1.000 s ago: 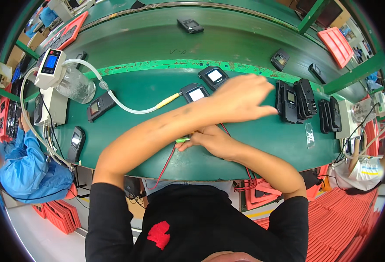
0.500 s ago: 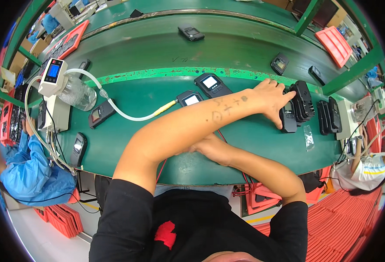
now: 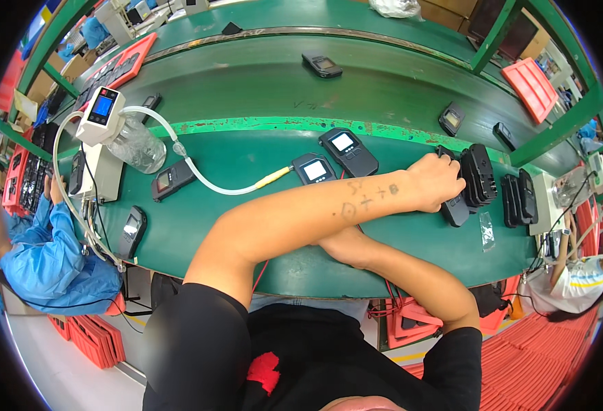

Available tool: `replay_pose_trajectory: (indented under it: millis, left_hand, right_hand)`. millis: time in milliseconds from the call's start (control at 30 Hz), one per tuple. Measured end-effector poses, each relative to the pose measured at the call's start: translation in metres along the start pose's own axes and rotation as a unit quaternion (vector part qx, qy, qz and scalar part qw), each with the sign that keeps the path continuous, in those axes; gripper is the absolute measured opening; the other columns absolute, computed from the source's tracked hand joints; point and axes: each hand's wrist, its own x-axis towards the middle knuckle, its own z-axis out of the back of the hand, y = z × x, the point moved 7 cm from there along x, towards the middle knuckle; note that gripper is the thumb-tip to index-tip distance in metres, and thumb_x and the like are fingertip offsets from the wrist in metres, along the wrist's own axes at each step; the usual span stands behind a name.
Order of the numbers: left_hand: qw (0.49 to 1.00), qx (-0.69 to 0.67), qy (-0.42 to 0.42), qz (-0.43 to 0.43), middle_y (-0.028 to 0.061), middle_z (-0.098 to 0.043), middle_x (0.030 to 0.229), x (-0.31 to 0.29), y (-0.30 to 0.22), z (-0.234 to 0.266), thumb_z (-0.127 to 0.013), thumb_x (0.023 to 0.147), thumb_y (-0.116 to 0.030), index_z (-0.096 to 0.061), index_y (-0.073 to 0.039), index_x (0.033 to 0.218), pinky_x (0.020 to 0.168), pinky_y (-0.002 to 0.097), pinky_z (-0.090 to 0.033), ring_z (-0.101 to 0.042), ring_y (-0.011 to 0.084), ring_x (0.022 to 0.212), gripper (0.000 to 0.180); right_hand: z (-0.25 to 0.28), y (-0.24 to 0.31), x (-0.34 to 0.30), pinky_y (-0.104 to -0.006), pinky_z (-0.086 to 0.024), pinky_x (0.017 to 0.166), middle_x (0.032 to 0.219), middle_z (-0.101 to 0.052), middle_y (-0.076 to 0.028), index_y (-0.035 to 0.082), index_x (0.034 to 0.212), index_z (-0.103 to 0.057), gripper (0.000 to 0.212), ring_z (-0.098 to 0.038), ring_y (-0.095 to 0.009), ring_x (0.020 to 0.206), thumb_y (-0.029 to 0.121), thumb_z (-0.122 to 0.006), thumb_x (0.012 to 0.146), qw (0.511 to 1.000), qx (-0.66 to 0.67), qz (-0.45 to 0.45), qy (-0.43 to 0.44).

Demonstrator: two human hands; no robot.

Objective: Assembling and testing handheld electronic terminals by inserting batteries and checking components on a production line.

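My left arm reaches across to the right. The left hand (image 3: 438,181) has its fingers closed round a black handheld meter (image 3: 456,211), mostly covered by the hand. Right beside it stands a stack of black meters (image 3: 478,175), with another group of meters (image 3: 519,198) farther right. My right hand (image 3: 346,246) rests low over the green bench, its fingers hidden beneath my left forearm. Beyond that forearm lie two meters with lit screens: one meter (image 3: 313,168) meets the yellow tip of a clear hose (image 3: 212,186), and the other meter (image 3: 349,152) is behind it.
On the left, a white pump unit (image 3: 103,116) with a blue screen tops a clear jar (image 3: 137,147). Loose meters (image 3: 173,179) lie nearby. A small plastic bag (image 3: 487,231) is at the right. Beyond the green ledge runs a belt (image 3: 247,82). A person in blue (image 3: 62,260) sits left.
My left hand's fingers, spread over the meter before, have now closed round it, and the meter has tilted slightly. My right hand stays under the left forearm. The whole view has shifted a little.
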Motion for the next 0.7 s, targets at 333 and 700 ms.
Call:
replay_pose_trajectory:
  millis: [333, 700]
  left_hand:
    - [0.953, -0.210, -0.152, 0.157, 0.0137, -0.069, 0.099, -0.109, 0.047, 0.107, -0.077, 0.084, -0.018, -0.069, 0.001, 0.101, 0.071, 0.0421, -0.059, -0.071, 0.0301, 0.084, 0.027]
    - [0.657, -0.505, -0.290, 0.479, 0.0033, -0.065, 0.093, -0.289, 0.092, 0.135, -0.063, 0.092, -0.021, -0.064, -0.008, 0.120, 0.048, 0.0213, -0.046, -0.061, 0.0075, 0.067, 0.031]
  right_hand:
    - [-0.012, 0.004, 0.004, -0.0310, -0.058, 0.088, 0.122, -0.071, -0.013, -0.003, 0.134, -0.064, 0.031, -0.071, -0.017, 0.100, 0.006, -0.062, 0.104, 0.993, 0.090, 0.010, 0.080]
    - [0.041, 0.092, -0.038, -0.0312, -0.055, 0.081, 0.110, -0.070, -0.011, 0.002, 0.117, -0.070, 0.043, -0.067, -0.019, 0.090, 0.000, -0.087, 0.078, 0.786, -0.335, 0.369, -0.365]
